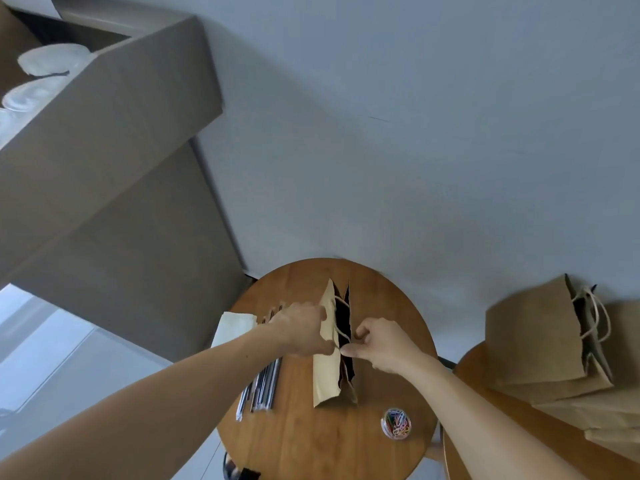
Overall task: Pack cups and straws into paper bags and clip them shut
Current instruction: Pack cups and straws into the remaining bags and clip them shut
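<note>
Your left hand (304, 329) grips the bag (327, 375) by its left rim and your right hand (379, 341) pinches the right rim, so the mouth is held open, mid-frame on the table (311, 445). Straws (265, 386) lie just left of the bag, passing under your left hand, long axis parallel to the slit. Left hand's nearer. Cups (52, 60) sit far upper left.

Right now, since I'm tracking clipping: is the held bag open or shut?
Open: the paper bag shows a dark gap between its top edges.

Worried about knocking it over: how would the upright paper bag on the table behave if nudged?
The paper bag looks tall and narrow, so probably tips easily. Its thin walls, pinched by left hand and right hand, likely flex.
</note>
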### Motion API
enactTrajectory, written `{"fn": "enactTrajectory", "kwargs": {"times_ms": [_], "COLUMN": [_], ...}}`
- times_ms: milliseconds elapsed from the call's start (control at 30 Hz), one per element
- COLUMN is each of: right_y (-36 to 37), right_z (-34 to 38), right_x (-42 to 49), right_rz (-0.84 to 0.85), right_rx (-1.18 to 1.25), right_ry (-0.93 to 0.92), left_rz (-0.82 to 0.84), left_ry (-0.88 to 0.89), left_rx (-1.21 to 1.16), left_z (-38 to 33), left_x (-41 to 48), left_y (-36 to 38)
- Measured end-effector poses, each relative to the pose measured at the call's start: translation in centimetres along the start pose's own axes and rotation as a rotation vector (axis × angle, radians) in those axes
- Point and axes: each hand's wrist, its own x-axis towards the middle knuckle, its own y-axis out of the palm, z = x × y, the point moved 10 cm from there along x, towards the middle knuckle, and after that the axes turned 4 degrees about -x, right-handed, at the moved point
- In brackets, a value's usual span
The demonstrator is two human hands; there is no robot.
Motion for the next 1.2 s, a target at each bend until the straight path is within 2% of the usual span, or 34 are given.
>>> {"fn": "enactTrajectory", "kwargs": {"times_ms": [300,500,600,833,1033,1200], "right_y": [0.5,0.0,-0.5,-1.2,-2.5,-2.6], "right_z": [-2.0,-2.6,-3.5,-3.5,-5.8,-5.8], "right_x": [-0.1,0.1,-0.4,-0.2,-1.4,-1.5], "right_rz": [-0.041,-0.095,-0.169,-0.279,-0.332,-0.353], "right_rx": [0.079,0.068,-0.046,-0.101,-0.237,-0.277], "right_ry": [0.103,0.179,0.234,0.258,0.342,0.329], "left_rz": [0.138,0.084,0.030,-0.123,-0.156,-0.166], "left_ry": [0.048,-0.042,-0.124,-0.270,-0.332,-0.317], "left_rx": [0.059,-0.026,-0.133,-0.043,-0.052,0.005], "left_z": [-1.9,-0.4,1.2,5.0,7.4,7.2], "left_x": [1.8,2.3,2.7,2.8,2.6,3.0], "left_y": [2.0,2.3,2.1,0.6,-0.2,0.1]}}
